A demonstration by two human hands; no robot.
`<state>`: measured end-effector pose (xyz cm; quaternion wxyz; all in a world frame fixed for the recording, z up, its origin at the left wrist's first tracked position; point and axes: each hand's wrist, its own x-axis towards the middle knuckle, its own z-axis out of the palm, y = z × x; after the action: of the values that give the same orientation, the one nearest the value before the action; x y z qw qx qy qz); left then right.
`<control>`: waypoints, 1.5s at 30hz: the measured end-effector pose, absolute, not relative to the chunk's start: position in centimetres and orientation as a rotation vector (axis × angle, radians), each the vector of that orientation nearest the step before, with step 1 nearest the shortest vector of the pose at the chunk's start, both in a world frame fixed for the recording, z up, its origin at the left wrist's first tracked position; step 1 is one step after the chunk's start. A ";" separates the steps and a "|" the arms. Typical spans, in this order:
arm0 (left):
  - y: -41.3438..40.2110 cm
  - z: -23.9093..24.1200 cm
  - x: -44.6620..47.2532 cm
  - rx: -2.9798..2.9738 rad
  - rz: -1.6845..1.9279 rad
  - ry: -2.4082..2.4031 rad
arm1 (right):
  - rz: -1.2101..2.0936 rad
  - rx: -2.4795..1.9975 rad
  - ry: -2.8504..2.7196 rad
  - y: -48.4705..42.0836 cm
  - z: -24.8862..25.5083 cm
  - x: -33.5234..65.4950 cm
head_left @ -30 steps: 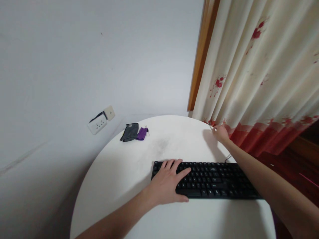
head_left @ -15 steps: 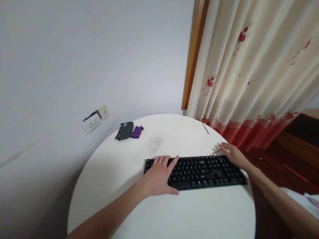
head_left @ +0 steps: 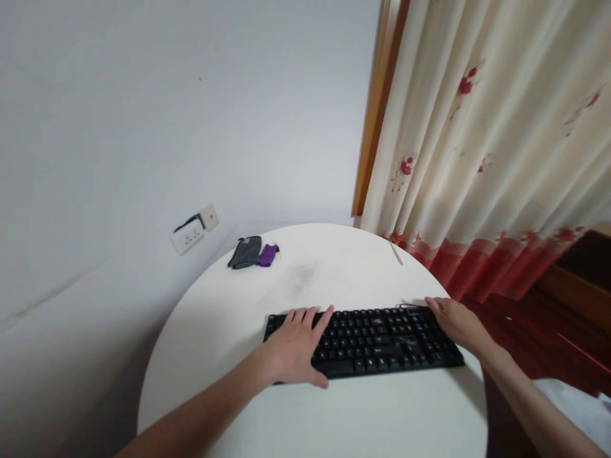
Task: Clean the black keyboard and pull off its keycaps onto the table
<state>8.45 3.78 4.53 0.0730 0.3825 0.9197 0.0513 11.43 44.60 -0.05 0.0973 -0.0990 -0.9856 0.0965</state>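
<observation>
A black computer keyboard (head_left: 382, 340) lies on a round white table (head_left: 382, 413). My left hand (head_left: 293, 346) spans its left end from above, fingers spread across to the far edge and thumb at the near edge. At the other end, my right hand (head_left: 458, 323) is closed around the upper right corner; its lower fingers are hidden behind or under the keyboard. A thin dark cable (head_left: 405, 304) shows at the far edge, close to my right fingertips.
Toward the back left of the table lie a dark grey pouch (head_left: 245, 252) and a small purple cloth item (head_left: 268, 255). A thin pale stick (head_left: 396, 253) rests near the back right edge. A wall socket (head_left: 188, 236) is at left; a floral curtain (head_left: 449, 159) hangs at right.
The keyboard has shifted slightly left and nearer to me, together with my left hand. My right hand has gone from stretched fingers by the cable to a closed hold on the corner.
</observation>
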 end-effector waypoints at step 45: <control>0.1 12.3 1.4 0.864 1.274 2.492 | 1.641 0.407 -2.322 21.9 5.2 7.5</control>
<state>1.35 0.09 12.32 0.1058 0.2934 0.8459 0.4325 7.51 21.92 5.18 0.1343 0.1404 -0.8010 0.5663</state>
